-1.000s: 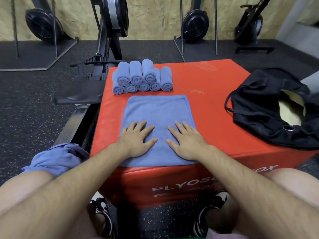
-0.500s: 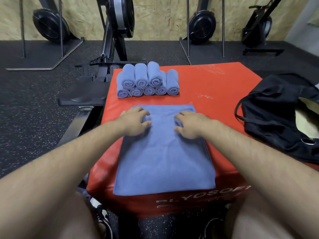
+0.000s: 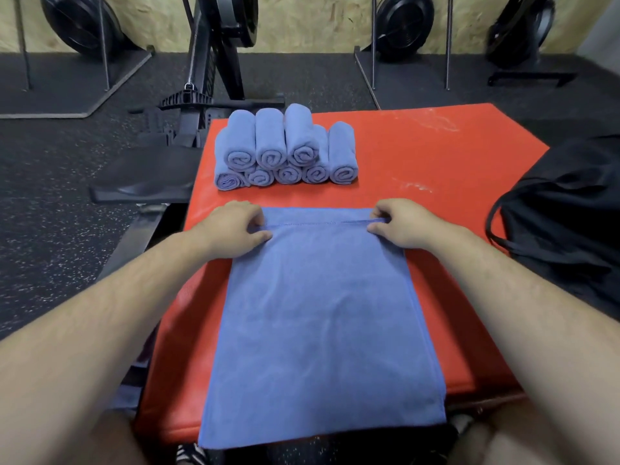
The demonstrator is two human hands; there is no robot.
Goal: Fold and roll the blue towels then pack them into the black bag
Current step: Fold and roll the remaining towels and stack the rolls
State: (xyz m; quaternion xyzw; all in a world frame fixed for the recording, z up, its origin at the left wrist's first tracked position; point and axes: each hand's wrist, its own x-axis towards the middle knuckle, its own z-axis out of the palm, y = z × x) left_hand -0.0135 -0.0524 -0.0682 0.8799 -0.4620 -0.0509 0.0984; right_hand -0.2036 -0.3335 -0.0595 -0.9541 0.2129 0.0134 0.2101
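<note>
A folded blue towel (image 3: pixel 322 323) lies flat on the red plyo box (image 3: pixel 436 169), its near edge hanging over the front. My left hand (image 3: pixel 231 229) pinches the towel's far left corner, and my right hand (image 3: pixel 402 223) pinches the far right corner. Between them the far edge is turned up in a narrow fold. Several rolled blue towels (image 3: pixel 285 152) are stacked in two layers at the back of the box. The black bag (image 3: pixel 570 216) sits at the right edge, partly out of frame.
A rowing machine (image 3: pixel 208 78) stands behind and left of the box, its black seat rail (image 3: pixel 141 182) close to the box's left side. Other black gym machines line the wooden wall. Dark speckled rubber floor surrounds the box.
Both hands slid from the near part of the towel to its far edge, spread apart to the corners and pinched it, starting a small fold. The camera leaned forward.
</note>
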